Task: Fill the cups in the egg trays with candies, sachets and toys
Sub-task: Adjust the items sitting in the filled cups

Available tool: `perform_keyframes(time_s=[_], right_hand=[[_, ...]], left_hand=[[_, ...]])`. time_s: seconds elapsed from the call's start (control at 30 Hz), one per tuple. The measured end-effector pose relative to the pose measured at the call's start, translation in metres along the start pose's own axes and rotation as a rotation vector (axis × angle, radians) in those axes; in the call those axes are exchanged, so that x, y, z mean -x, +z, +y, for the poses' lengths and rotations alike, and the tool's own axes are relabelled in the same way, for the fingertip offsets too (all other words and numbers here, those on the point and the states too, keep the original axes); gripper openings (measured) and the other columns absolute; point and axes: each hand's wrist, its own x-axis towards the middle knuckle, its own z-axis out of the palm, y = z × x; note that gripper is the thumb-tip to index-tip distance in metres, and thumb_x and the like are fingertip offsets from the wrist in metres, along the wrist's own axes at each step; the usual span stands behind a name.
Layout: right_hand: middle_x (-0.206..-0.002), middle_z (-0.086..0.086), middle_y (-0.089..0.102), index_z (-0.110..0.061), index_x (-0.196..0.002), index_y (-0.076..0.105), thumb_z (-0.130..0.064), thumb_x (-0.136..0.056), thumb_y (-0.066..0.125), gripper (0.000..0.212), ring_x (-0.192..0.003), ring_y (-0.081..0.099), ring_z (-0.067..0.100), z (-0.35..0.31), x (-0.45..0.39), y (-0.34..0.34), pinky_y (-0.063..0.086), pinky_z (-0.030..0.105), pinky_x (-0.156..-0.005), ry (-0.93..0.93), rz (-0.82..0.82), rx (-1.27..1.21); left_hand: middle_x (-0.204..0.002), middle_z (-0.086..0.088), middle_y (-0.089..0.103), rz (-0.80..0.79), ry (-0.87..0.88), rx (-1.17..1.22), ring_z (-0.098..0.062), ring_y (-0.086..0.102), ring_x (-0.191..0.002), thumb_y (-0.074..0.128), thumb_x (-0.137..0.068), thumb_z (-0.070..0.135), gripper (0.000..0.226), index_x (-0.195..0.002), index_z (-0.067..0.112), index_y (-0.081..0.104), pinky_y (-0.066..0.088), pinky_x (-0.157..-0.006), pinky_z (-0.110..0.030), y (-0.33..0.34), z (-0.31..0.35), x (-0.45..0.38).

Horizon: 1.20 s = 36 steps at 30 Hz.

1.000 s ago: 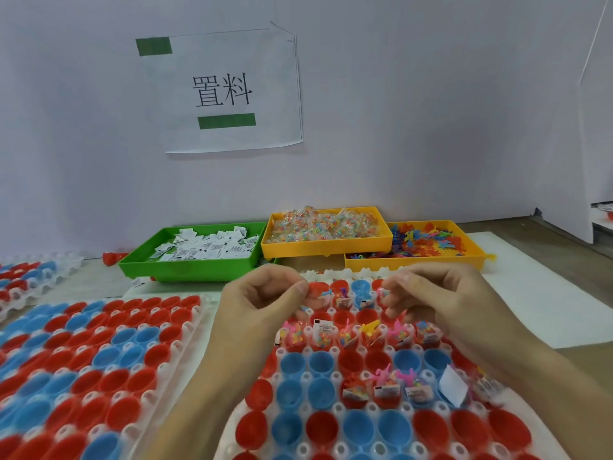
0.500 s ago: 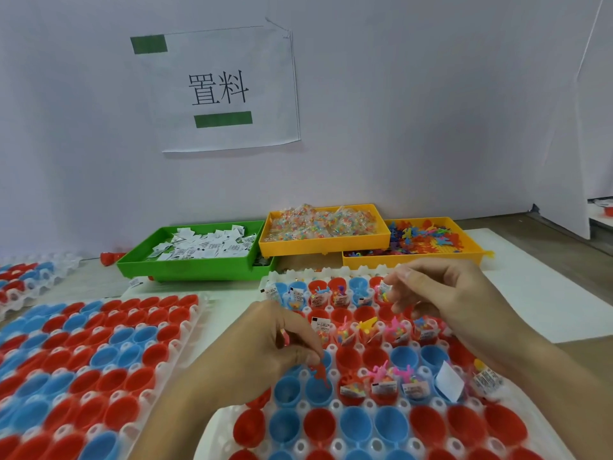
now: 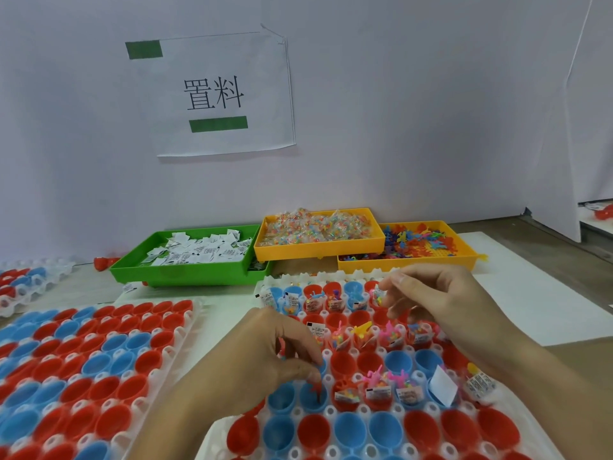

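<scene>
The near egg tray [image 3: 331, 279] holds red and blue cups; several in its far rows contain sachets, candies and toys. My left hand [image 3: 272, 360] pinches a small red toy [image 3: 315, 390], whose tip dips into a blue cup [image 3: 311, 400] in a near row. My right hand [image 3: 441, 303] hovers over the far right cups and pinches what looks like a small clear candy packet [image 3: 378, 295]. A loose white sachet [image 3: 442, 385] lies in a cup on the right.
Behind the tray stand a green bin [image 3: 185, 275] of white sachets, an orange bin [image 3: 318, 251] of candy packets and a second orange bin [image 3: 414, 262] of coloured toys. Another egg tray [image 3: 99, 360] with unfilled cups lies to the left. A wall with a paper sign is behind.
My left hand has dropped from the far rows toward me and lowered a red toy into a near blue cup. My right hand stayed over the far right cups.
</scene>
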Motion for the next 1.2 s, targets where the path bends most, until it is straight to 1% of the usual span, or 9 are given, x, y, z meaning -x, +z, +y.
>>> perform_keyframes(time_s=[0.33, 0.47, 0.63, 0.73, 0.8, 0.9, 1.0, 1.1, 1.2], right_hand=[[-0.080, 0.003, 0.076, -0.021, -0.084, 0.079, -0.020, -0.099, 0.055, 0.028, -0.074, 0.073, 0.019, 0.002, -0.002, -0.007, 0.058, 0.023, -0.065, -0.022, 0.025, -0.050], [-0.079, 0.007, 0.075, -0.019, -0.084, 0.079, -0.018, -0.099, 0.055, 0.029, -0.074, 0.073, 0.020, 0.006, -0.007, -0.017, 0.055, 0.019, -0.063, 0.008, 0.085, -0.119], [-0.078, 0.005, 0.075, -0.016, -0.087, 0.077, -0.019, -0.100, 0.054, 0.027, -0.073, 0.071, 0.019, 0.017, -0.015, -0.034, 0.051, 0.027, -0.066, 0.104, 0.258, -0.181], [-0.076, 0.003, 0.074, -0.015, -0.087, 0.076, -0.020, -0.100, 0.054, 0.026, -0.071, 0.071, 0.017, 0.021, -0.018, -0.039, 0.050, 0.030, -0.068, 0.136, 0.320, -0.201], [-0.075, 0.003, 0.074, -0.014, -0.088, 0.075, -0.020, -0.100, 0.054, 0.025, -0.069, 0.070, 0.015, 0.022, -0.018, -0.039, 0.050, 0.030, -0.067, 0.141, 0.327, -0.223], [-0.076, 0.005, 0.073, -0.013, -0.087, 0.075, -0.019, -0.101, 0.054, 0.026, -0.070, 0.070, 0.016, 0.024, -0.017, -0.038, 0.050, 0.029, -0.065, 0.151, 0.317, -0.231], [-0.075, 0.006, 0.073, -0.014, -0.085, 0.076, -0.017, -0.100, 0.055, 0.026, -0.070, 0.069, 0.016, 0.028, -0.018, -0.037, 0.050, 0.025, -0.063, 0.156, 0.295, -0.244], [-0.075, 0.005, 0.074, -0.015, -0.084, 0.076, -0.017, -0.100, 0.055, 0.026, -0.068, 0.069, 0.013, 0.031, -0.019, -0.036, 0.050, 0.018, -0.059, 0.152, 0.270, -0.253], [-0.076, 0.005, 0.074, -0.015, -0.084, 0.076, -0.018, -0.100, 0.055, 0.026, -0.068, 0.069, 0.013, 0.032, -0.020, -0.038, 0.049, 0.014, -0.058, 0.152, 0.260, -0.271]], left_hand=[[-0.075, 0.023, 0.069, 0.060, 0.020, -0.058, 0.000, 0.058, -0.071, 0.083, -0.077, 0.028, 0.012, -0.078, 0.037, 0.075, 0.041, -0.061, -0.008, 0.003, -0.002, -0.001], [-0.075, 0.020, 0.070, 0.277, 0.035, -0.004, -0.006, 0.061, -0.068, 0.075, -0.081, 0.033, 0.003, -0.079, 0.035, 0.076, 0.044, -0.057, -0.014, 0.000, 0.006, -0.002], [-0.070, 0.016, 0.069, 0.515, -0.093, -0.117, -0.001, 0.061, -0.070, 0.069, -0.088, 0.021, 0.014, -0.077, 0.028, 0.073, 0.044, -0.059, -0.007, -0.012, 0.007, -0.058], [-0.079, 0.007, 0.069, 0.518, -0.173, -0.227, -0.003, 0.061, -0.063, 0.066, -0.092, 0.021, 0.009, -0.089, 0.018, 0.074, 0.044, -0.054, -0.013, -0.018, 0.000, -0.115], [-0.090, -0.004, 0.069, 0.517, -0.234, -0.304, -0.016, 0.064, -0.072, 0.064, -0.093, 0.024, 0.017, -0.098, 0.009, 0.072, 0.052, -0.064, -0.028, -0.019, -0.006, -0.151], [-0.099, -0.013, 0.065, 0.437, -0.324, -0.428, -0.026, 0.062, -0.083, 0.064, -0.095, 0.031, 0.030, -0.100, 0.002, 0.066, 0.054, -0.073, -0.038, -0.018, -0.014, -0.191], [-0.094, -0.008, 0.050, 0.313, -0.428, -0.582, -0.021, 0.051, -0.078, 0.068, -0.092, 0.036, 0.035, -0.099, 0.007, 0.051, 0.039, -0.054, -0.027, -0.016, -0.018, -0.212], [-0.096, -0.009, 0.046, 0.280, -0.474, -0.632, -0.019, 0.047, -0.073, 0.067, -0.091, 0.016, 0.024, -0.106, 0.005, 0.051, 0.033, -0.049, -0.023, -0.014, -0.019, -0.224], [-0.089, -0.013, 0.050, 0.342, -0.477, -0.584, -0.020, 0.049, -0.062, 0.060, -0.087, 0.000, 0.018, -0.076, 0.005, 0.045, 0.035, -0.045, -0.025, -0.015, -0.019, -0.230]])
